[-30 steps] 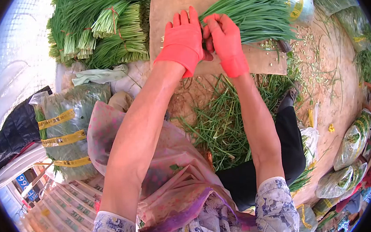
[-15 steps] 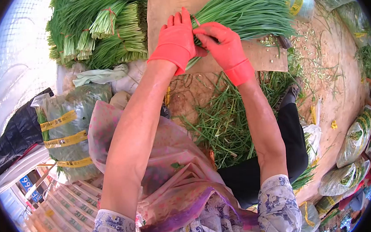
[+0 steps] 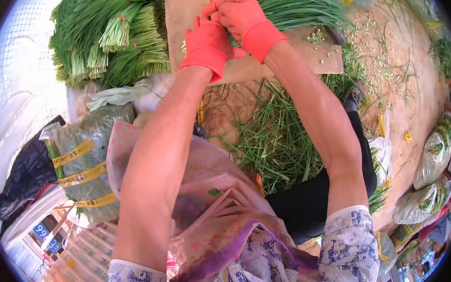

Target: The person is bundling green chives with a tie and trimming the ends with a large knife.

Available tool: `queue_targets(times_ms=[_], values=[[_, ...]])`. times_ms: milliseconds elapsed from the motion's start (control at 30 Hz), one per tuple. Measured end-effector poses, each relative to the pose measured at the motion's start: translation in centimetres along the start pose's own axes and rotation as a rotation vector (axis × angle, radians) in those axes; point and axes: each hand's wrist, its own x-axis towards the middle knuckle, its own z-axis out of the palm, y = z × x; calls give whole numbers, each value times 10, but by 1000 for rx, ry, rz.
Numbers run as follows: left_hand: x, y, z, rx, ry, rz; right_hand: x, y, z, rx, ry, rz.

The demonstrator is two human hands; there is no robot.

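Red-gloved right hand [image 3: 242, 19]: fingers bent, tips against the left hand [image 3: 207, 43]. Left fingers: partly bent. Whether either hand pinches anything cannot be told. Green stalk bunch [image 3: 299, 2]: on brown board [image 3: 306, 50], beside right hand.

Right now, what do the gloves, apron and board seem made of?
Gloves: likely thin rubber, smooth, hugging the fingers. Apron: probably soft plastic, translucent, faintly glossy, creased. Board: perhaps wood, matt, flat and tan, though cardboard isn't ruled out.
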Motion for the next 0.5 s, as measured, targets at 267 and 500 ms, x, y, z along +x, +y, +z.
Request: queue_targets(times_ms=[267, 500], values=[[30, -53, 74, -1301, -65, 10, -18, 17, -19, -384, -13, -348], [8, -6, -14, 22, -35, 3, -43, 98, -44, 112, 31, -128]])
